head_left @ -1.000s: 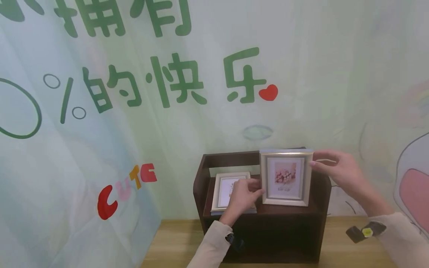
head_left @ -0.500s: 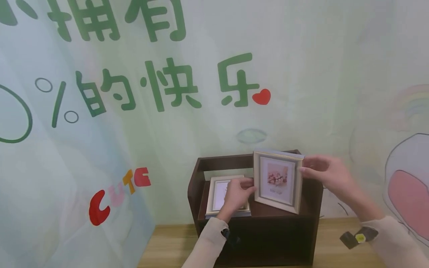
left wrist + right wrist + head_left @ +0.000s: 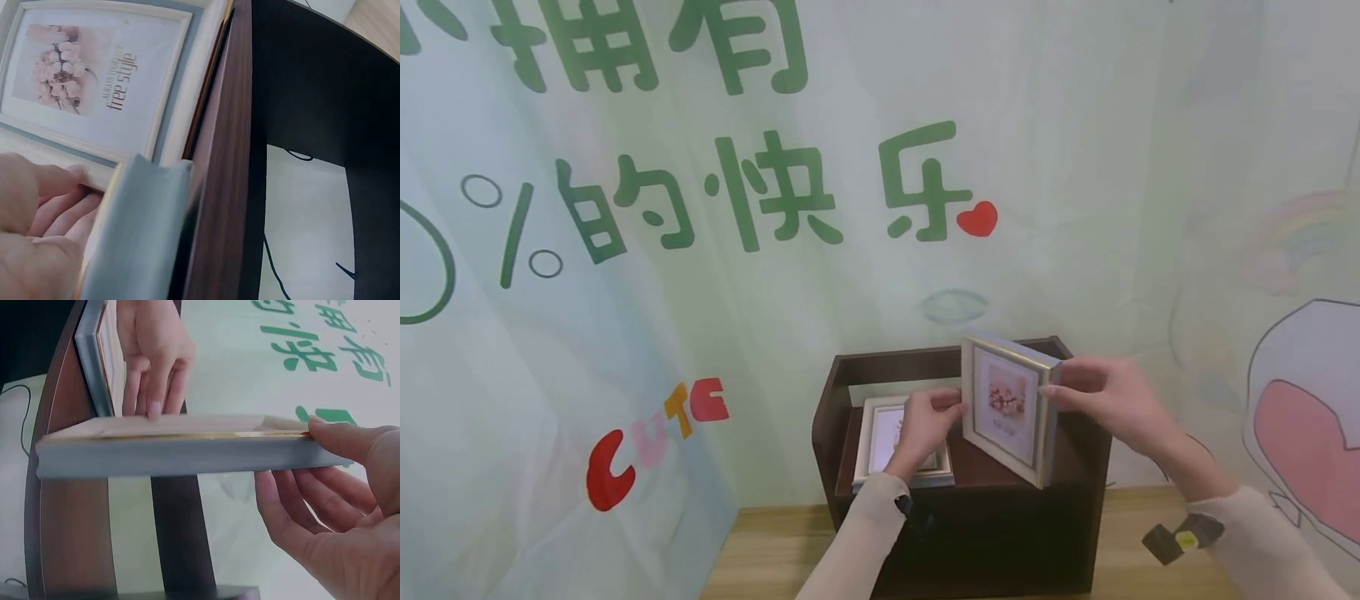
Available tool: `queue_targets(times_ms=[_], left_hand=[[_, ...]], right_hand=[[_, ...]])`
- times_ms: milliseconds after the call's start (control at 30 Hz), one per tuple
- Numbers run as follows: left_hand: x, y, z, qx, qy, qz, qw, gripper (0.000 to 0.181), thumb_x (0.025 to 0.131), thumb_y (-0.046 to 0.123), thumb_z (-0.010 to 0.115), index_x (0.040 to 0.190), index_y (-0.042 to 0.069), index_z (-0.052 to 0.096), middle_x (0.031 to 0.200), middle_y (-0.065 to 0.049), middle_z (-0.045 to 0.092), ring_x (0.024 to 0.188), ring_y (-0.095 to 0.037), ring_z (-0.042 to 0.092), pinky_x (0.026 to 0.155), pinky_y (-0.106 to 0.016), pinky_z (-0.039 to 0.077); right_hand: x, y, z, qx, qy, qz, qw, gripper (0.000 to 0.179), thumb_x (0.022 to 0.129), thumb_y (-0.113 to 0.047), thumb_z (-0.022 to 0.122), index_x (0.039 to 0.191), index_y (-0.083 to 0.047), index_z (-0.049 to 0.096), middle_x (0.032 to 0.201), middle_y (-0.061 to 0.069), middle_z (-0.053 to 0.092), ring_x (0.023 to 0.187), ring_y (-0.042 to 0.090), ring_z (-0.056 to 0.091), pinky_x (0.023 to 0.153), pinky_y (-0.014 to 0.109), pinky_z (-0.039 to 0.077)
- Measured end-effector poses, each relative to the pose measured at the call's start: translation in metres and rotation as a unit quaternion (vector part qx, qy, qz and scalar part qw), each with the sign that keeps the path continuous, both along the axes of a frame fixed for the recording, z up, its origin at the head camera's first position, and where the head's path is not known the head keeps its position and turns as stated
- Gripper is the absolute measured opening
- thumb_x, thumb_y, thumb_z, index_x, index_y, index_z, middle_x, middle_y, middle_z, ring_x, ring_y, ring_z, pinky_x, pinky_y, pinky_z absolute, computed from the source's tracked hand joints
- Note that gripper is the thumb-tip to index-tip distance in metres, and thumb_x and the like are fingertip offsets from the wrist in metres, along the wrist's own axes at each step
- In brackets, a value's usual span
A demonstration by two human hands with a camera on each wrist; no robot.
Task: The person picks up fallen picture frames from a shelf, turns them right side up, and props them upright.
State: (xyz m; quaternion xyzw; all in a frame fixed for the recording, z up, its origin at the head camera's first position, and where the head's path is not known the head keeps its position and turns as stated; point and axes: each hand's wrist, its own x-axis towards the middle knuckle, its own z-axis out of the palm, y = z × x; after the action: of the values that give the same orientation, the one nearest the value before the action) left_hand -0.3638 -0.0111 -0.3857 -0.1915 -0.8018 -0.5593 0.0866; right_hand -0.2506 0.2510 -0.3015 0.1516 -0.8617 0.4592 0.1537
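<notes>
A cream picture frame (image 3: 1003, 408) with a grey side and a pink-flower print stands turned at an angle over the dark wooden shelf (image 3: 992, 461). At its left edge my left hand (image 3: 925, 427) pinches it, thumb in front and fingers behind. My right hand (image 3: 1116, 404) grips the opposite edge near the top corner, its thumb on the front face in the right wrist view and its fingers underneath the back. Flat on the shelf to the left lies a second picture frame (image 3: 882, 442), partly covered by my left hand; its grey side (image 3: 134, 231) shows close up in the left wrist view.
The shelf unit's raised left side (image 3: 827, 425) and back rail (image 3: 902, 364) border the shelf top. Below it is a dark open compartment (image 3: 985, 533). Behind hangs a printed curtain (image 3: 1075, 208) with green lettering. The floor (image 3: 767, 550) is light wood.
The picture frame has swung from facing forward to an angle, its right edge coming nearer me. Both hands keep their hold, and the head view has shifted slightly.
</notes>
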Motion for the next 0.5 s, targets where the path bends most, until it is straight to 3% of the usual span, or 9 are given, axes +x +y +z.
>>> queue_targets(times_ms=[133,500], left_hand=[[-0.007,0.001,-0.002,0.029,-0.008,-0.008,0.9995,0.025,0.097,0.012,0.075,0.12,0.004,0.078,0.116,-0.014,0.08,0.111,-0.026,0.077,0.094,-0.035,0.063],[-0.027,-0.002,-0.005,0.104,-0.057,-0.062,0.991,0.03,0.095,0.001,0.071,0.125,-0.004,0.074,0.121,-0.024,0.076,0.116,-0.032,0.075,0.096,-0.033,0.063]], right_hand=[[-0.001,-0.008,-0.001,-0.006,0.0,0.01,0.9999,0.04,0.095,-0.03,0.08,0.122,-0.002,0.073,0.116,0.019,0.079,0.088,0.014,0.08,0.08,0.02,0.061],[-0.002,-0.038,-0.003,0.008,0.001,-0.036,0.9993,0.041,0.09,-0.039,0.084,0.117,-0.009,0.075,0.107,0.012,0.081,0.089,0.018,0.074,0.074,0.029,0.059]])
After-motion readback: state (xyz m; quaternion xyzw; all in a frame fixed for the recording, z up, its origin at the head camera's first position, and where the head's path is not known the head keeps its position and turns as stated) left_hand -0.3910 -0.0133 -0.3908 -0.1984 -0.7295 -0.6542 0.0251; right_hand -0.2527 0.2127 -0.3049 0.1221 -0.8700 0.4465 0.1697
